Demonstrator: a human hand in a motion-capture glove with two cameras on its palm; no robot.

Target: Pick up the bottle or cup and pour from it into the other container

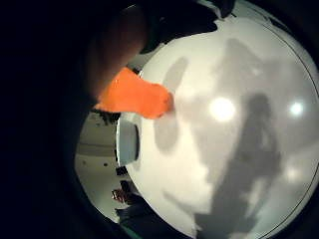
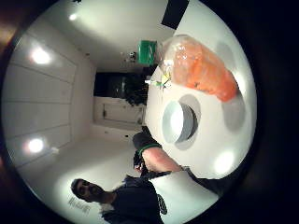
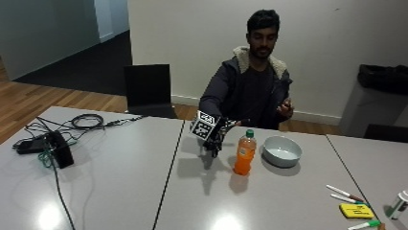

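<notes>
While markers (image 3: pixel 344 193) and a yellow block (image 3: pixel 356 210) lie at the near edge of the table (image 3: pixel 115 191), well apart from the orange bottle (image 3: pixel 244 154), the bottle itself stands upright on the pale tabletop with its green cap on. Just beside the bottle, on the side away from the gloved hand, sits a light grey bowl (image 3: pixel 282 151), close to it but apart. On the bottle's other side the right hand (image 3: pixel 215 136) hangs above the table, near the bottle and not touching it; its fingers point down and look relaxed, holding nothing. From the thumb-side palm view the bottle (image 2: pixel 202 70) and the bowl (image 2: pixel 177 122) lie side by side on the table. Beyond the bottle sits the person, the bare hand (image 3: pixel 285 109) raised near the chest. Farther off from the bottle, black cables (image 3: pixel 57 139) lie on the table.
</notes>
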